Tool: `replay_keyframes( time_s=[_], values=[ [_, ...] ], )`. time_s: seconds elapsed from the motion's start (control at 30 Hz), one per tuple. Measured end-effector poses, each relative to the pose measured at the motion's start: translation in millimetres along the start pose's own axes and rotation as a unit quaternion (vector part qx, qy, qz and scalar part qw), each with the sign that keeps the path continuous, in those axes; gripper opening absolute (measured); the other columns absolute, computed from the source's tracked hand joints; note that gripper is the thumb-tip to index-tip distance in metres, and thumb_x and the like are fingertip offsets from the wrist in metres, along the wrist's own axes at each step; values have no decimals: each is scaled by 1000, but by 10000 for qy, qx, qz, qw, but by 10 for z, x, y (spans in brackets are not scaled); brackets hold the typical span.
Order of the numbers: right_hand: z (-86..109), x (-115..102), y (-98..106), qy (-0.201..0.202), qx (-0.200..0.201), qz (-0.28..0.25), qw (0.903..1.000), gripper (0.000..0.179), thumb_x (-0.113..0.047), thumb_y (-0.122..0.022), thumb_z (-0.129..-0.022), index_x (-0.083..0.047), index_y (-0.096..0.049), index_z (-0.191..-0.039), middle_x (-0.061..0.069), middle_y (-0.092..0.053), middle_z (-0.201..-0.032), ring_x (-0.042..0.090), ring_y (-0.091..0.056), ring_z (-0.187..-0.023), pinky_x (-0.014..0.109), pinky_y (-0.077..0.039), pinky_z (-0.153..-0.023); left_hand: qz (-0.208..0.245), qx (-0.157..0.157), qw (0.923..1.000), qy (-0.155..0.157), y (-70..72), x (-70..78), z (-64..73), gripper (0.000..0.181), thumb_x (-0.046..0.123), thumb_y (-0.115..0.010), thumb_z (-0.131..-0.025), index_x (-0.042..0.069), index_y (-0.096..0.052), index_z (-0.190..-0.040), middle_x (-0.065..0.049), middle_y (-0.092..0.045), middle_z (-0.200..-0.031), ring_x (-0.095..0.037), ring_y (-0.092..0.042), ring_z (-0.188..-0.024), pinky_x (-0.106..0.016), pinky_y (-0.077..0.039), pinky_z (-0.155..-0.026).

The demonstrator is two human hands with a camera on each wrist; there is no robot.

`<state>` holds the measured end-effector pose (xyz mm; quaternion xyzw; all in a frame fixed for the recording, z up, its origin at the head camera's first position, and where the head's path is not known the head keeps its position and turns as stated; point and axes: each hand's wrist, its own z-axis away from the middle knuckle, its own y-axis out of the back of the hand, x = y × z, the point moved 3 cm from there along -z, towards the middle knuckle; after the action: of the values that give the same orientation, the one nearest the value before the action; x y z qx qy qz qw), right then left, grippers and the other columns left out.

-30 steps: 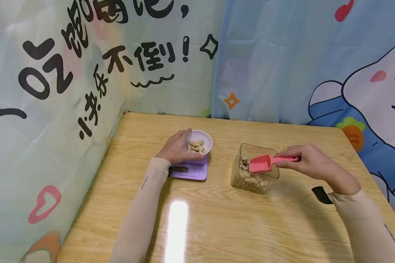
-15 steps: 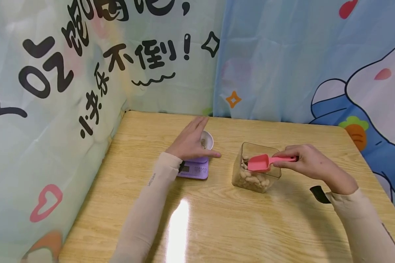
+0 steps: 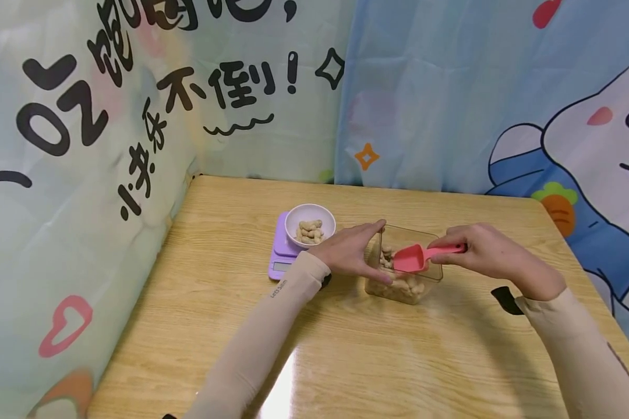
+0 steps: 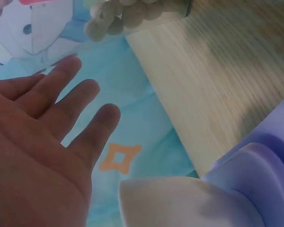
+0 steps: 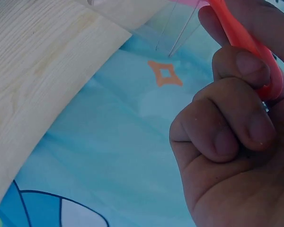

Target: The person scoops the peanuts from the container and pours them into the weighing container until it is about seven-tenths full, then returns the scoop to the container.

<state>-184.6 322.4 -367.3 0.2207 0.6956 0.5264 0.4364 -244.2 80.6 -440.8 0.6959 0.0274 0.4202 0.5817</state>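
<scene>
My right hand (image 3: 484,253) grips the handle of a pink scoop (image 3: 411,259), its fingers curled round it in the right wrist view. The scoop's bowl is inside a clear square container (image 3: 403,297) of peanuts (image 3: 406,284). At that container's left side is my left hand (image 3: 348,249), thumb and fingers spread and straight; whether it touches the wall I cannot tell. Left of it a white bowl (image 3: 310,210) with peanuts (image 3: 309,231) sits on a purple kitchen scale (image 3: 280,244). The left wrist view shows the left hand's fingers (image 4: 87,92) extended, holding nothing.
Everything stands on a wooden table (image 3: 377,355). Its back edge meets a printed blue curtain (image 3: 424,116), and a pale printed sheet (image 3: 152,256) hangs along the left edge.
My left hand has let go of the white bowl on the scale and moved right to the clear container. The right hand and scoop have stayed nearly still.
</scene>
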Motion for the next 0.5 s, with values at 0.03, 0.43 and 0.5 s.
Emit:
replay_keyframes(
  time_s=[0.03, 0.43, 0.5],
  values=[
    [-15, -14, -11, 20, -52, 23, 10000, 15, -21, -83, -86, -18, -82, -100, -17, -51, -69, 1, -42, -56, 23, -38, -50, 14, 3, 10000, -8, -8, -4, -6, 125, 79, -71, -74, 24, -5, -165, 7, -27, -165, -12, -24, -150, -30, -26, -120],
    [-131, -126, -117, 104, -437, 369, 9983, 12, -21, -81, -88, -12, -82, -96, -12, -59, -76, 2, -48, -62, 24, -44, -54, 85, 96, 9999, -8, -17, -23, -7, 118, 76, -72, -76, 26, -12, -165, 10, -33, -161, -11, -31, -147, -29, -30, -118],
    [-124, -116, -133, 199, -320, 302, 9988, 12, -21, -81, -89, -12, -82, -96, -13, -58, -75, 1, -47, -60, 24, -43, -53, 109, 130, 9999, -8, -14, -29, -7, 117, 75, -72, -76, 26, -13, -164, 10, -35, -160, -12, -33, -147, -30, -31, -117]
  ],
)
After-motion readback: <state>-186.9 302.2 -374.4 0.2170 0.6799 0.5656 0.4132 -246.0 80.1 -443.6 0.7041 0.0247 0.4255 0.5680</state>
